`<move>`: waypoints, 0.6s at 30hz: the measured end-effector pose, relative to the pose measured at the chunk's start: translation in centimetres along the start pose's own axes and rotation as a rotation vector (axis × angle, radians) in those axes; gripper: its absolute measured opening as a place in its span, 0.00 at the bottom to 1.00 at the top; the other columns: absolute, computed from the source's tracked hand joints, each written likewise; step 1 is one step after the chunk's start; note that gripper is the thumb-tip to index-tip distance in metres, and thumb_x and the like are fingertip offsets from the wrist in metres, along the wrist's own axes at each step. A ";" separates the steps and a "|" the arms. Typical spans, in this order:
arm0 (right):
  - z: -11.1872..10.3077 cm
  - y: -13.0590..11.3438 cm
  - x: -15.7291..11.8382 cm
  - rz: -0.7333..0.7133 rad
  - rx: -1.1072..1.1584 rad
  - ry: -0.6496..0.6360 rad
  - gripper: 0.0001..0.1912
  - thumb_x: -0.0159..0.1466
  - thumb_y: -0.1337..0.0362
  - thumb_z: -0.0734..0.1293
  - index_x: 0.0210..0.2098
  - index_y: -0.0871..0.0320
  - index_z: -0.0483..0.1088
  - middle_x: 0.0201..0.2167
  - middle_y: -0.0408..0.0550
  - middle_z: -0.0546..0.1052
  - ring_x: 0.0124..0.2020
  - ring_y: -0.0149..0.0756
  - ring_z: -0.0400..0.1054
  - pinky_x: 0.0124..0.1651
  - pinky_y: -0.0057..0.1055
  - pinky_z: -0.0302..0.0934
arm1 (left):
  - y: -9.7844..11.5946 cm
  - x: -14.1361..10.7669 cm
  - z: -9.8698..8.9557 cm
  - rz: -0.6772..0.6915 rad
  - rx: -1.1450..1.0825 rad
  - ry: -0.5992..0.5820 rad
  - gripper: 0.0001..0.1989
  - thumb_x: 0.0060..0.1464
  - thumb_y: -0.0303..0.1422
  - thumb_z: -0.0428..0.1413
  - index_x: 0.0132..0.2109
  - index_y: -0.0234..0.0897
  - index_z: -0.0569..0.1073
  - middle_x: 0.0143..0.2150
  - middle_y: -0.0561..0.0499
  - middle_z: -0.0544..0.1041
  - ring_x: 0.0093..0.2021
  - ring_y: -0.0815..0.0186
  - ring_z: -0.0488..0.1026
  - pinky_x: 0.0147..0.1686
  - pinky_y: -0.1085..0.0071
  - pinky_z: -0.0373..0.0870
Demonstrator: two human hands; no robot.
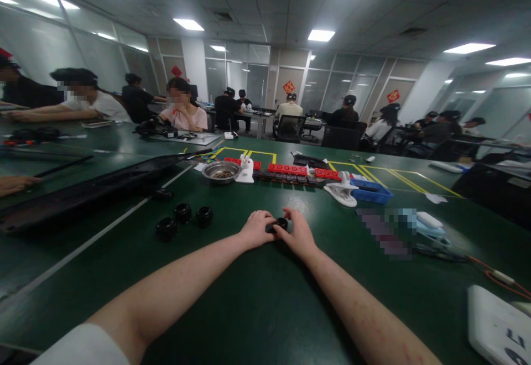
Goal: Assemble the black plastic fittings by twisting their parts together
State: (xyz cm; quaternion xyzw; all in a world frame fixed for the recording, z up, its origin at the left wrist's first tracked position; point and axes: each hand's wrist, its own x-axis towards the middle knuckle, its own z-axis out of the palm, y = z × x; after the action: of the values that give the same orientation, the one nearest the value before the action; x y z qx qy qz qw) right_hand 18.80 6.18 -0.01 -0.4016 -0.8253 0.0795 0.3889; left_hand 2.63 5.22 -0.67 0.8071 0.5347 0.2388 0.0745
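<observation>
Close together over the green table, my left hand (258,228) and my right hand (299,234) meet at a small black round part (282,223) with a hollow top. The right thumb and fingers curl around its right side. My left fingers are closed against its left side, where a dark piece shows; whether it is separate from the round part I cannot tell. The underside is hidden by the hands. To the left stand three similar black round parts, one at the back (182,213), one at the right (204,216) and one in front (166,229).
Ahead lie a metal bowl (222,173) with small pieces, white clamps (246,169), a row of red blocks (287,169) and a blue tray (372,192). A long black panel (95,185) extends at left. A white device (498,321) sits front right. Several people sit beyond.
</observation>
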 end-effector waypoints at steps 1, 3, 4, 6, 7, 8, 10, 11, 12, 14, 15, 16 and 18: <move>0.0 0.0 0.0 -0.002 -0.009 -0.003 0.21 0.53 0.62 0.64 0.45 0.62 0.60 0.36 0.52 0.68 0.39 0.40 0.63 0.43 0.38 0.60 | 0.0 0.0 0.0 0.000 -0.001 -0.001 0.18 0.43 0.44 0.57 0.40 0.40 0.72 0.41 0.50 0.69 0.45 0.59 0.63 0.47 0.63 0.59; 0.2 -0.1 -0.1 -0.013 -0.028 -0.012 0.20 0.53 0.63 0.63 0.45 0.61 0.60 0.36 0.50 0.69 0.38 0.39 0.64 0.42 0.36 0.60 | 0.1 0.0 0.0 0.000 -0.002 -0.007 0.17 0.43 0.44 0.57 0.39 0.41 0.73 0.41 0.50 0.69 0.44 0.59 0.64 0.47 0.63 0.59; 0.2 -0.2 -0.2 -0.020 -0.038 -0.018 0.20 0.53 0.63 0.63 0.45 0.60 0.60 0.36 0.50 0.69 0.39 0.38 0.64 0.42 0.35 0.61 | 0.1 0.0 -0.1 -0.001 -0.002 -0.010 0.17 0.42 0.43 0.57 0.39 0.41 0.73 0.41 0.50 0.69 0.44 0.59 0.64 0.47 0.63 0.59; 0.2 -0.5 -0.1 -0.033 -0.066 -0.023 0.21 0.52 0.62 0.64 0.46 0.59 0.60 0.37 0.48 0.70 0.39 0.37 0.64 0.43 0.33 0.61 | 0.0 0.1 -0.1 -0.004 -0.002 -0.018 0.16 0.42 0.42 0.58 0.39 0.41 0.73 0.41 0.50 0.69 0.44 0.58 0.64 0.47 0.63 0.59; 0.0 -0.5 0.0 -0.035 -0.086 -0.018 0.22 0.52 0.61 0.64 0.46 0.59 0.60 0.38 0.48 0.70 0.40 0.37 0.64 0.44 0.32 0.60 | 0.0 0.1 -0.1 -0.006 -0.003 -0.021 0.17 0.42 0.43 0.58 0.40 0.41 0.73 0.42 0.50 0.69 0.45 0.58 0.63 0.47 0.63 0.59; -0.4 -0.4 0.3 -0.028 -0.111 -0.003 0.23 0.52 0.60 0.64 0.47 0.58 0.60 0.40 0.48 0.70 0.42 0.37 0.64 0.45 0.32 0.59 | 0.0 0.1 -0.1 -0.007 -0.005 -0.024 0.18 0.42 0.44 0.57 0.40 0.40 0.72 0.42 0.49 0.69 0.45 0.58 0.63 0.47 0.63 0.59; -1.8 0.5 1.0 0.024 -0.180 0.065 0.23 0.54 0.57 0.63 0.48 0.58 0.60 0.44 0.50 0.68 0.46 0.39 0.61 0.50 0.35 0.55 | -0.1 0.1 -0.2 -0.007 -0.011 -0.035 0.21 0.43 0.47 0.56 0.42 0.40 0.72 0.43 0.49 0.68 0.46 0.57 0.63 0.47 0.63 0.59; -2.7 1.2 1.3 0.079 -0.225 0.124 0.23 0.55 0.57 0.61 0.48 0.59 0.59 0.46 0.52 0.66 0.49 0.42 0.58 0.52 0.39 0.51 | -0.1 0.0 -0.3 -0.007 -0.015 -0.041 0.22 0.43 0.49 0.55 0.42 0.40 0.72 0.43 0.48 0.68 0.46 0.57 0.63 0.47 0.62 0.59; -3.8 2.3 1.5 0.153 -0.274 0.196 0.24 0.56 0.58 0.59 0.49 0.62 0.58 0.48 0.57 0.64 0.51 0.46 0.55 0.53 0.44 0.47 | -0.2 0.0 -0.4 -0.007 -0.019 -0.049 0.23 0.44 0.50 0.54 0.43 0.40 0.72 0.44 0.48 0.68 0.46 0.57 0.62 0.46 0.62 0.59; -6.0 4.9 1.4 0.318 -0.373 0.333 0.28 0.56 0.60 0.58 0.52 0.72 0.54 0.52 0.69 0.57 0.55 0.57 0.47 0.53 0.55 0.37 | -0.2 0.0 -0.5 -0.008 -0.026 -0.062 0.24 0.44 0.51 0.53 0.44 0.40 0.71 0.44 0.48 0.68 0.47 0.57 0.62 0.47 0.62 0.59; -7.0 6.3 1.0 0.389 -0.416 0.375 0.29 0.55 0.61 0.59 0.52 0.75 0.53 0.53 0.73 0.54 0.56 0.62 0.42 0.52 0.60 0.30 | -0.2 0.0 -0.5 -0.009 -0.028 -0.067 0.25 0.44 0.52 0.53 0.44 0.40 0.71 0.45 0.48 0.68 0.47 0.57 0.62 0.47 0.62 0.59; -7.8 7.7 0.6 0.480 -0.481 0.415 0.30 0.54 0.62 0.59 0.52 0.76 0.53 0.54 0.74 0.52 0.57 0.64 0.39 0.52 0.61 0.25 | -0.2 0.0 -0.6 -0.010 -0.030 -0.071 0.25 0.44 0.52 0.53 0.44 0.40 0.71 0.45 0.48 0.68 0.47 0.56 0.62 0.47 0.62 0.59; -9.1 10.1 -0.4 0.742 -0.674 0.425 0.32 0.53 0.61 0.60 0.52 0.76 0.53 0.52 0.74 0.57 0.56 0.64 0.40 0.52 0.60 0.26 | -0.2 0.0 -0.6 -0.012 -0.032 -0.075 0.25 0.44 0.52 0.53 0.44 0.40 0.71 0.45 0.48 0.68 0.47 0.56 0.62 0.47 0.62 0.58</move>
State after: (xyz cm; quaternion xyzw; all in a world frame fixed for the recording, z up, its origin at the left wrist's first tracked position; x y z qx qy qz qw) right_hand 31.40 10.90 1.48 -0.7756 -0.5113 -0.1407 0.3424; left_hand 2.20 5.18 -0.23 0.8110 0.5326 0.2162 0.1088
